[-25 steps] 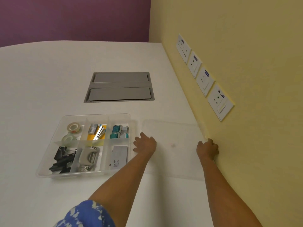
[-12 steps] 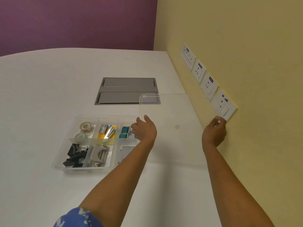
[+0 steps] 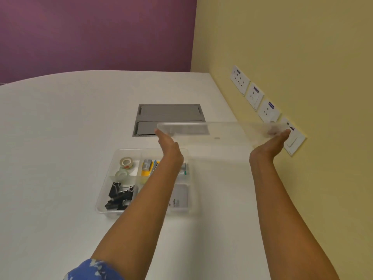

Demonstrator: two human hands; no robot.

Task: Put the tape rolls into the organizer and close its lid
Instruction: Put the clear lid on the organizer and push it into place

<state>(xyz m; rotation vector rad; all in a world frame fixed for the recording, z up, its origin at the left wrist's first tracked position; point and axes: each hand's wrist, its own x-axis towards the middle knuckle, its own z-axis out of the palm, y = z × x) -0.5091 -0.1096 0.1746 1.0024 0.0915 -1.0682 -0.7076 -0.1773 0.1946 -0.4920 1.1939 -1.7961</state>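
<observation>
A clear plastic organizer (image 3: 105,196) sits open on the white table. Two tape rolls lie in its far-left compartment: a tan-cored roll (image 3: 126,162) and a clear roll (image 3: 121,174) just nearer. The transparent lid (image 3: 218,136) is held in the air, nearly flat, above and to the right of the organizer. My left hand (image 3: 168,147) grips the lid's left edge. My right hand (image 3: 271,141) holds its right edge, close to the wall. My left forearm hides part of the organizer's middle compartments.
Black binder clips (image 3: 119,196), a yellow and metal item (image 3: 147,167) and a grey card (image 3: 180,196) fill other compartments. A grey cable hatch (image 3: 169,116) is set into the table behind. White wall sockets (image 3: 255,96) line the yellow wall at right.
The lid lay flat on the table beside the organizer a second ago. Both hands have lifted it up and tipped it towards level, above the table.
</observation>
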